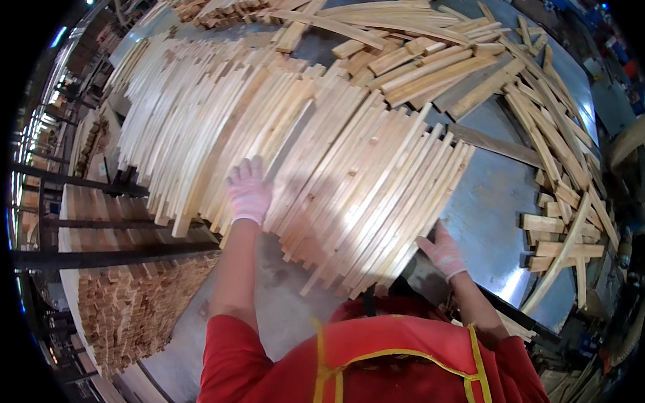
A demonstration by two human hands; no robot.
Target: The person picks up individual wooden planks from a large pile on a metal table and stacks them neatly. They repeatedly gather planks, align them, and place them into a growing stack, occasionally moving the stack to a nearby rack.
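Note:
A wide row of pale wooden strips [337,181] lies side by side across the metal table. My left hand [250,192], in a pinkish-white glove, rests flat on the strips with its fingers stretched forward. Just ahead of its fingertips lies a greyer strip [293,138]. At the row's right edge is my right hand [445,254], gloved too, with thumb and fingers apart beside the outermost strip [436,198]. Neither hand is wrapped round a strip. The near ends of the strips are uneven, and some stick out toward me.
Loose wooden pieces [441,63] lie jumbled at the far right of the metal table [493,207], and more pieces [563,231] cross each other along its right side. At lower left stands a tall stack of strips [137,309] beside dark metal bars [114,258].

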